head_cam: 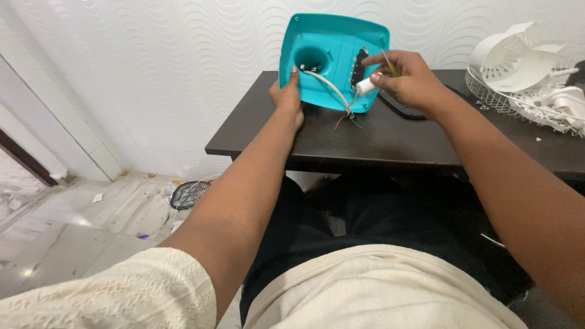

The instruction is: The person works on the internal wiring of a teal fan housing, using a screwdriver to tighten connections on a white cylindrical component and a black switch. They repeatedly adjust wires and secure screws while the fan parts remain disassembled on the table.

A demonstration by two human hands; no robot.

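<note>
A turquoise plastic fan base [332, 52] stands on edge on the dark table [378, 137], its hollow underside facing me. My left hand [287, 97] grips its lower left edge and props it up. My right hand [409, 78] is at the base's right side, pinching a small white cylindrical part [365, 86] and a thin yellowish tool [389, 64]. A white cable [329, 85] runs from the round hole in the base down to a bunch of thin coloured wires [348, 117] at its lower edge.
White fan blades [518, 58] and a white wire grille [524, 106] lie at the table's right end. A black cord [399, 109] loops behind my right hand. Another grille [192, 194] lies on the tiled floor at the left. A patterned white wall is behind.
</note>
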